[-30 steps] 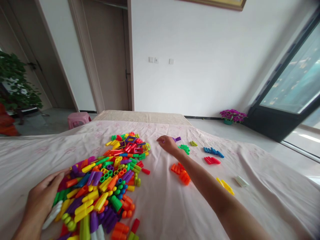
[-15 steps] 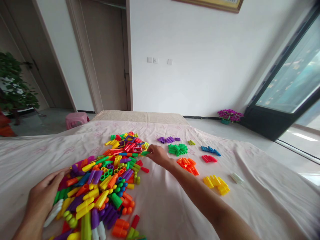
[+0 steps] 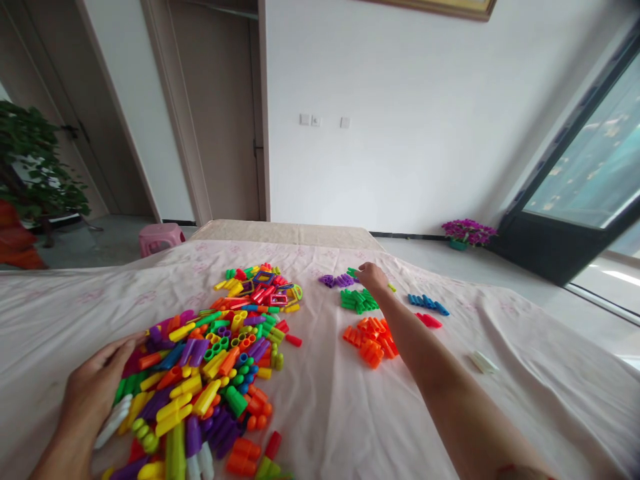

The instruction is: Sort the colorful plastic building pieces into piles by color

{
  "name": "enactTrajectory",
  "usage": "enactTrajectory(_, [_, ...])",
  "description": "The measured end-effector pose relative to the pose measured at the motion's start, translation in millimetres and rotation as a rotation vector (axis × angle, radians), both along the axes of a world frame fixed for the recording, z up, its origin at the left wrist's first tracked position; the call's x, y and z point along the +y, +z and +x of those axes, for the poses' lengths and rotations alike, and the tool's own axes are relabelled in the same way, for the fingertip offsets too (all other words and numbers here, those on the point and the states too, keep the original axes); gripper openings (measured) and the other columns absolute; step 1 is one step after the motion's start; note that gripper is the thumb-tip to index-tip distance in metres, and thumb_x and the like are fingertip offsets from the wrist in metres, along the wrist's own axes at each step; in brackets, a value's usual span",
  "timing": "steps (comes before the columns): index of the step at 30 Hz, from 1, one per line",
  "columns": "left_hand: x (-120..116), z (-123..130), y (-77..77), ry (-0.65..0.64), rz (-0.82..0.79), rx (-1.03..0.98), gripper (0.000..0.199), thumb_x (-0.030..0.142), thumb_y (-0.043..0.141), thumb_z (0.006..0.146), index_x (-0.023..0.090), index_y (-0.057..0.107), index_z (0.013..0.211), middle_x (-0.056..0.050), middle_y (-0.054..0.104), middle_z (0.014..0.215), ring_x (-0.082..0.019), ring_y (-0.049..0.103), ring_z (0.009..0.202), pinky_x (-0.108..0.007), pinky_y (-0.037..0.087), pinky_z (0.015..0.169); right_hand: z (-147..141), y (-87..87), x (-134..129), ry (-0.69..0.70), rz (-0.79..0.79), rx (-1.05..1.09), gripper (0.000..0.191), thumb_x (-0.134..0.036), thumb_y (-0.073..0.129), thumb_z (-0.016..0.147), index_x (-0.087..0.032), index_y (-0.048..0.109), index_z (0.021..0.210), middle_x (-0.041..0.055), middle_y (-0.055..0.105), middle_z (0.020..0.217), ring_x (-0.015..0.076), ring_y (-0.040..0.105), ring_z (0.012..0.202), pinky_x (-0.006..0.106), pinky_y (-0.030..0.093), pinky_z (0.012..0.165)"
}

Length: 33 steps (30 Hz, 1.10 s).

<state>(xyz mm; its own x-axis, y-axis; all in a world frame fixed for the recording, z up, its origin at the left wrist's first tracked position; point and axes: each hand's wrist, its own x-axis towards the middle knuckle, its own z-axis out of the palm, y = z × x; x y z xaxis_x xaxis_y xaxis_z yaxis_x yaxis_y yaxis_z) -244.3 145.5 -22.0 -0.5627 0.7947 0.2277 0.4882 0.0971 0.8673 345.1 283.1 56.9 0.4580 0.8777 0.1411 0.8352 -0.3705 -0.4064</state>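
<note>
Right hand has shifted from mixed pile's edge to far side of green group, fingers pinched on green piece, just beside purple group. Left hand at near-left edge of mixed pile, thumb close to fingers, can't tell if gripping. Done so far: small single-colour groups on cloth, also orange, blue, red. Left: most pieces, colours jumbled in mixed pile
</note>
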Motion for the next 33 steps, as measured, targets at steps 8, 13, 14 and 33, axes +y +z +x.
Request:
enactTrajectory(8, [0, 4, 4.4, -0.024, -0.031, -0.175, 0.044, 0.047, 0.061, 0.074, 0.019, 0.074, 0.105, -0.002, 0.075, 0.109, -0.028, 0.064, 0.113, -0.040, 0.042, 0.110, -111, -16.0, -8, 0.656, 0.126, 0.024, 0.036, -0.019, 0.059, 0.083, -0.021, 0.070, 0.117, 0.0060, 0.073, 0.114, 0.0200, 0.066, 0.102, 0.028, 0.048, 0.088])
enactTrajectory(13, [0, 3, 1.3, -0.029, -0.029, -0.223, 0.044, 0.047, 0.062, 0.074, 0.021, 0.073, 0.107, -0.002, 0.075, 0.110, -0.028, 0.065, 0.110, -0.041, 0.044, 0.108, -174, -20.6, 1, 0.957, 0.102, -0.076, 0.052, -0.013, 0.061, 0.078, -0.024, 0.066, 0.128, 0.0059, 0.067, 0.130, 0.0233, 0.059, 0.118, 0.031, 0.044, 0.098])
enactTrajectory(14, [0, 2, 0.8, -0.032, -0.028, -0.235, 0.044, 0.047, 0.062, 0.074, 0.021, 0.073, 0.107, -0.002, 0.074, 0.110, -0.028, 0.065, 0.109, -0.041, 0.045, 0.108, -179, -21.2, 2, 0.950, 0.063, -0.055, 0.047, -0.013, 0.060, 0.079, -0.025, 0.069, 0.124, 0.0049, 0.069, 0.126, 0.0224, 0.062, 0.113, 0.029, 0.045, 0.094])
enactTrajectory(33, [0, 9, 6.6, -0.049, 0.009, -0.249, 0.043, 0.045, 0.063, 0.075, 0.016, 0.073, 0.106, -0.006, 0.074, 0.111, -0.027, 0.063, 0.114, -0.037, 0.042, 0.110, -173, -18.1, -21, 0.584, -0.030, 0.826, 0.020, -0.032, 0.054, 0.090, -0.016, 0.058, 0.079, 0.0026, 0.066, 0.070, 0.0110, 0.063, 0.059, 0.017, 0.042, 0.050])
